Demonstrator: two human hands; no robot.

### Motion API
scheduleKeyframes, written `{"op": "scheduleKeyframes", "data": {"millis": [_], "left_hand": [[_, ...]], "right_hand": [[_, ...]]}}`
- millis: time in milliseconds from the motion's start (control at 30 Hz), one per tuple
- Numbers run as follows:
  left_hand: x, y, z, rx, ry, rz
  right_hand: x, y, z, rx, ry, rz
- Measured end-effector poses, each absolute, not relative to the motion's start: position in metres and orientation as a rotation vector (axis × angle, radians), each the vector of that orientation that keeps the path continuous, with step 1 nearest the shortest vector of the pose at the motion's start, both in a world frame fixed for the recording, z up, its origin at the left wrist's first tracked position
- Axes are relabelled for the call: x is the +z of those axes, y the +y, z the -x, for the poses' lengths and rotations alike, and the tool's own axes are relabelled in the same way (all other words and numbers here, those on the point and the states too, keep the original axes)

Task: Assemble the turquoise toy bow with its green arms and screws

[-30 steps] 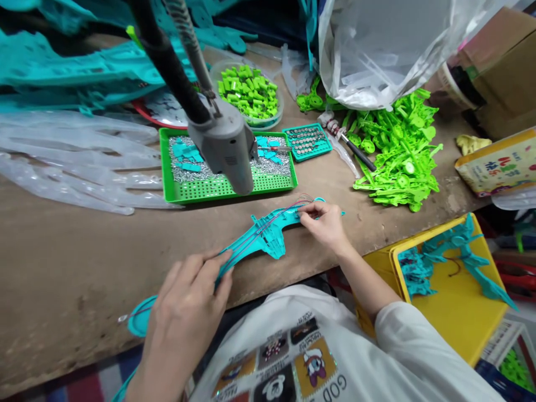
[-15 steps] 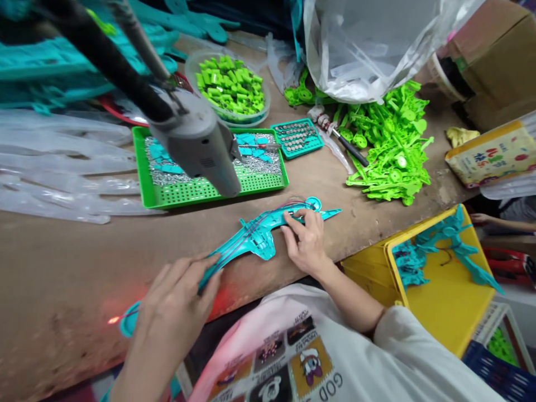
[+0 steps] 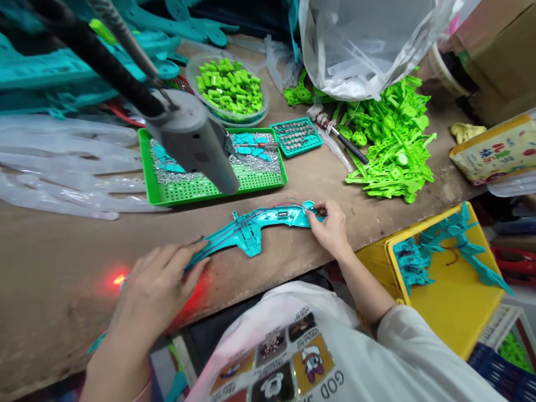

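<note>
grasping one end of the teal plastic part between thumb and fingers, the left hand appears in the head view over the brown table; the right hand pinches the part's other end; the part is near the table's front edge, before the green tray; thin wires run along it; a red light glows beside the left hand.

White shirt; loose elbow-length sleeve; printed cartoon squares; dark capital lettering
</note>
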State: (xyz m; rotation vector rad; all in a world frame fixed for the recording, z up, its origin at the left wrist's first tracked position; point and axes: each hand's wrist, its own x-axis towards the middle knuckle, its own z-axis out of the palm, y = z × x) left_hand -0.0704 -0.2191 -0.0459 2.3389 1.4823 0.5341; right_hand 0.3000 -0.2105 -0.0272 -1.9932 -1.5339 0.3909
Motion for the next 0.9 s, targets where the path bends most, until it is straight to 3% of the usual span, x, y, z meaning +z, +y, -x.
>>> {"op": "scheduleKeyframes", "data": {"millis": [333, 700, 900], "left_hand": [[-0.010, -0.223, 0.017, 0.806, 1.367, -2.415], [0.021, -0.194, -0.095, 1.037, 1.099, -2.659], [0.020, -0.196, -0.102, 1.058, 1.056, -2.581]], "right_hand": [[-0.020, -0.212, -0.298, 0.297, -1.581, 2.024], [0.036, -0.230, -0.287, 0.464, -1.680, 1.385], [0.044, -0.240, -0.299, 0.310, -1.903, 1.198]]}}
